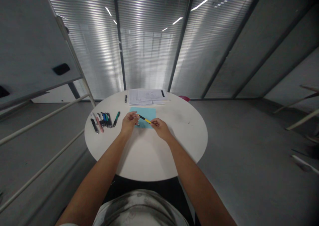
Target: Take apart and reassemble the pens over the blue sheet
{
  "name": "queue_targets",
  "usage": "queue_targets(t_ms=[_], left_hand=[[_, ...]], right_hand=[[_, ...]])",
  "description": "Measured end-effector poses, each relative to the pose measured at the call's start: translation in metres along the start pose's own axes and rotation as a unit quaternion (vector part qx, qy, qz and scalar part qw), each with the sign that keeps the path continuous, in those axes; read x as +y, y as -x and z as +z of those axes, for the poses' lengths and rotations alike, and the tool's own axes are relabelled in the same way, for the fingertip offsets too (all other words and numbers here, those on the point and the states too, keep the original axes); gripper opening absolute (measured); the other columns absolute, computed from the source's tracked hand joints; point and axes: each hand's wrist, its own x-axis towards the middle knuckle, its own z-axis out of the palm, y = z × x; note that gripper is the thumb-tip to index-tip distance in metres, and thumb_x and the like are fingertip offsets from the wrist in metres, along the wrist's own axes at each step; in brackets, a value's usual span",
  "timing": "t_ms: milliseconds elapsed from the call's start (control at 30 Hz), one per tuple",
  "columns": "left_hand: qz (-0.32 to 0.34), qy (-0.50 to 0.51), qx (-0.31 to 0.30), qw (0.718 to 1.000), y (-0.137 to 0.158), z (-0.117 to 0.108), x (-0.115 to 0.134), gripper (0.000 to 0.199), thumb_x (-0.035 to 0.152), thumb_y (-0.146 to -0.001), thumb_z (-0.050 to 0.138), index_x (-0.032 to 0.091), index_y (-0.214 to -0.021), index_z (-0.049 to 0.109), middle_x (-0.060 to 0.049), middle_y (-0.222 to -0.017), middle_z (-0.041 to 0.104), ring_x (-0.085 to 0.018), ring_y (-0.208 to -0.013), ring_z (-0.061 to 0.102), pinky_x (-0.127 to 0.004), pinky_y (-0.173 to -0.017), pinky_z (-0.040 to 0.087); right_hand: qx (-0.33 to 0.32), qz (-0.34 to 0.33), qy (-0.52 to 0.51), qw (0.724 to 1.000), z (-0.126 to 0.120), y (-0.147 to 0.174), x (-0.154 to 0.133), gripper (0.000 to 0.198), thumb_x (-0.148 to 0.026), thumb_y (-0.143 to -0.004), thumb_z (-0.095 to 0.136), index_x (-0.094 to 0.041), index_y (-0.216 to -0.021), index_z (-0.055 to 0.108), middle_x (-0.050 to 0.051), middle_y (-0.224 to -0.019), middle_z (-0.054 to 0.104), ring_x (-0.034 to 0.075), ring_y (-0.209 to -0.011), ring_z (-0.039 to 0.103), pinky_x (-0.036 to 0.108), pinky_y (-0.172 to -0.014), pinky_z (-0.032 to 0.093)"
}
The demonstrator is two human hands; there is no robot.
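A black and yellow pen (145, 119) is held slantwise between both hands above the table. My left hand (129, 122) pinches its black end, and my right hand (160, 127) has its fingers closed around the yellow end. Underneath lies a light blue sheet (151, 112), partly covered by the hands. Left of my left hand is a green and black pen (116, 119). Beyond it several more pens (104, 119) lie side by side, with a pink pen (99, 124) and a black pen (94, 126) at the outer edge.
Printed papers (146, 98) lie at the far side of the round white table (149, 163), beside a dark pen (126, 98). Small dark specks mark the right half. A whiteboard stand (87, 89) is at the left, and a reddish object (184, 98) shows behind the table.
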Motion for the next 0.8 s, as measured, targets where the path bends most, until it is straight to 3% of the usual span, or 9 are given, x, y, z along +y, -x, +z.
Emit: queue_targets(t_ms=[200, 367, 500, 633, 800], left_hand=[[-0.001, -0.036, 0.002, 0.999, 0.001, 0.002, 0.002, 0.029, 0.032, -0.059, 0.078, 0.015, -0.078, 0.063, 0.002, -0.062, 0.056, -0.007, -0.052, 0.049, -0.022, -0.052, 0.039], [-0.001, -0.035, -0.009, 0.999, 0.002, 0.003, 0.002, 0.030, 0.033, -0.058, 0.078, 0.015, -0.077, 0.064, 0.003, -0.059, 0.055, -0.007, -0.050, 0.048, -0.022, -0.051, 0.038], [-0.006, -0.039, -0.031, 0.999, 0.001, 0.003, -0.001, 0.033, 0.034, -0.059, 0.077, 0.015, -0.083, 0.064, 0.002, -0.065, 0.058, -0.007, -0.051, 0.050, -0.024, -0.054, 0.041], [-0.003, -0.021, -0.022, 1.000, 0.000, 0.001, -0.001, 0.036, 0.029, -0.064, 0.073, 0.017, -0.095, 0.059, 0.002, -0.074, 0.058, -0.009, -0.052, 0.052, -0.026, -0.052, 0.042], [0.006, -0.008, 0.000, 1.000, -0.001, -0.004, 0.000, 0.029, 0.019, -0.068, 0.064, 0.018, -0.096, 0.056, 0.003, -0.073, 0.055, -0.008, -0.049, 0.049, -0.026, -0.050, 0.039]], right_hand=[[-0.002, -0.005, 0.022, 1.000, -0.001, 0.001, 0.001, 0.019, -0.033, -0.075, 0.061, -0.021, -0.088, 0.062, 0.001, -0.079, 0.064, 0.015, -0.071, 0.057, 0.030, -0.070, 0.045], [-0.015, -0.035, 0.066, 0.997, -0.003, 0.003, -0.005, 0.025, -0.032, -0.077, 0.060, -0.023, -0.100, 0.064, 0.001, -0.083, 0.063, 0.015, -0.072, 0.056, 0.030, -0.072, 0.045], [-0.002, -0.084, 0.113, 0.990, -0.005, 0.002, -0.008, 0.014, -0.029, -0.078, 0.059, -0.024, -0.090, 0.065, 0.003, -0.088, 0.061, 0.018, -0.083, 0.055, 0.031, -0.078, 0.043], [0.044, -0.046, 0.126, 0.990, -0.006, 0.001, -0.005, 0.011, -0.025, -0.081, 0.052, -0.023, -0.090, 0.058, 0.002, -0.088, 0.061, 0.018, -0.082, 0.055, 0.031, -0.077, 0.041], [0.081, -0.002, 0.155, 0.985, -0.011, 0.002, 0.001, 0.007, -0.023, -0.079, 0.053, -0.023, -0.085, 0.054, 0.002, -0.079, 0.059, 0.019, -0.072, 0.052, 0.033, -0.069, 0.036]])
